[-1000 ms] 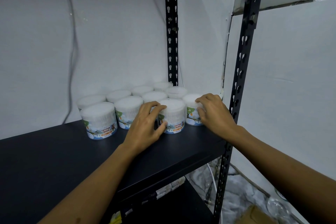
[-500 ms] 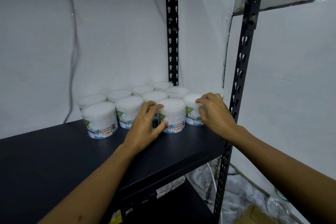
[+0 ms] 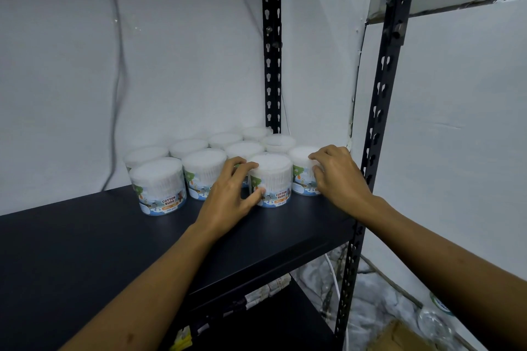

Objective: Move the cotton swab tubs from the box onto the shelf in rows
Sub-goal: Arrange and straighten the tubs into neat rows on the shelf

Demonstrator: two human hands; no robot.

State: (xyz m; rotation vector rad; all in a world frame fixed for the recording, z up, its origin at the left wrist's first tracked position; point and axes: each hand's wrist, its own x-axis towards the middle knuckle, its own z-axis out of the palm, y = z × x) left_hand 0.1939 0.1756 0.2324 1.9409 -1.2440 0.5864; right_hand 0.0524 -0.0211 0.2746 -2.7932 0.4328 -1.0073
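Several clear cotton swab tubs stand in rows at the back right of a black shelf (image 3: 114, 242). My left hand (image 3: 231, 196) grips the left side of a front tub (image 3: 273, 179) labelled "Cotton Buds", thumb low on its wall. My right hand (image 3: 336, 177) holds the rightmost front tub (image 3: 302, 168) by its top and side, next to the rack's post. Another front tub (image 3: 158, 185) stands free at the left end of the group. The box shows only as a cardboard corner (image 3: 396, 336) on the floor at the lower right.
Black slotted uprights stand at the back (image 3: 271, 45) and front right (image 3: 382, 88) of the rack. A white wall runs behind, with a cable (image 3: 117, 80) hanging down it. A lower shelf (image 3: 256, 322) carries small packets. Bare shelf surface spreads left and front of the tubs.
Both hands have slid their tubs slightly back and right, tighter against the rows. The left thumb sits lower on its tub.
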